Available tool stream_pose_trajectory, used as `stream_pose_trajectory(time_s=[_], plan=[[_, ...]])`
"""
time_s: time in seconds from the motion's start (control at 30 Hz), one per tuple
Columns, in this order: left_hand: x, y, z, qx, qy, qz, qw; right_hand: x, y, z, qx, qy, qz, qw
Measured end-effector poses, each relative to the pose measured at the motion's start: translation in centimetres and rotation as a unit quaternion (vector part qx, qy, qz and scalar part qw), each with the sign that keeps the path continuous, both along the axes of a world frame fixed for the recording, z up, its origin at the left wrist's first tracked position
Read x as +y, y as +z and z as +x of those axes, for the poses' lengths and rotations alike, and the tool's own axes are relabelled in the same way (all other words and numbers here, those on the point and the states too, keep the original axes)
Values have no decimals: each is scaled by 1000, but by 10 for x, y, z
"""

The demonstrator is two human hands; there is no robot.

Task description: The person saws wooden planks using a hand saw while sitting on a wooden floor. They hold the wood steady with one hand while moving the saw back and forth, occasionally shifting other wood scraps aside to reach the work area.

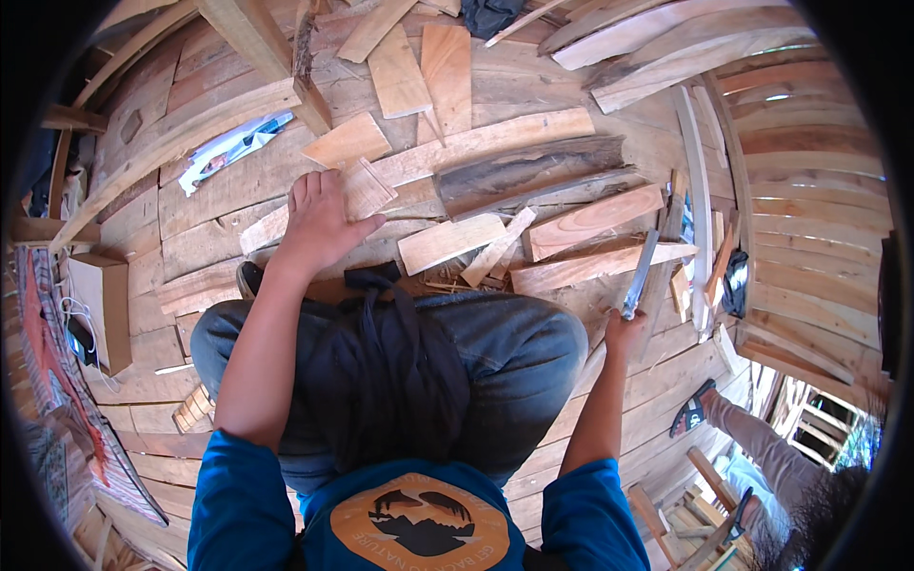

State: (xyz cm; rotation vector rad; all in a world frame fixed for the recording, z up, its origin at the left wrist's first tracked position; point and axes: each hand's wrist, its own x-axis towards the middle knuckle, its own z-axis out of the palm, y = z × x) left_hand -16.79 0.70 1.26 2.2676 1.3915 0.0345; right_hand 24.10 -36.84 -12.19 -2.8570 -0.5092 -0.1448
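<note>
in the head view, the left hand (319, 217) has its thumb held away from its fingers, right at the small wooden block (369, 193); it covers the left end, and i cannot tell whether it grips. the block lies in front of the knees, touching or near the long plank (514, 138); where that plank ends is hidden. the right hand (625, 333) is closed round one long blade (641, 276), its handle hidden inside the fist.

between the hands, nearest the knees, are four pale or reddish pieces: a short board (452, 244), a narrow stick (499, 249), a reddish board (595, 223) and a wedge-like piece (595, 270). one dark slab (533, 177) lies beyond them.

one cardboard box (112, 314) stands at left, its inside hard to see. two dark bags show, one (490, 13) cut off above, one (735, 284) at right; their contents are hidden. a co-worker's leg (762, 433) is cut off lower right.
</note>
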Motion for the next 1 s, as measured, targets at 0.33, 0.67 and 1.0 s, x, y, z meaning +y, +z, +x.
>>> stream_pose_trajectory(time_s=[0.33,0.67,1.0], plan=[[2,-3,3,27,-3,-13,1000,171,81,-49,303,68,62,949],[7,1,1,16,-4,-52,999,231,87,-40,321,42,-179,929],[10,2,1,10,-22,-60,998,245,57,-9,333,-48,-156,929]])
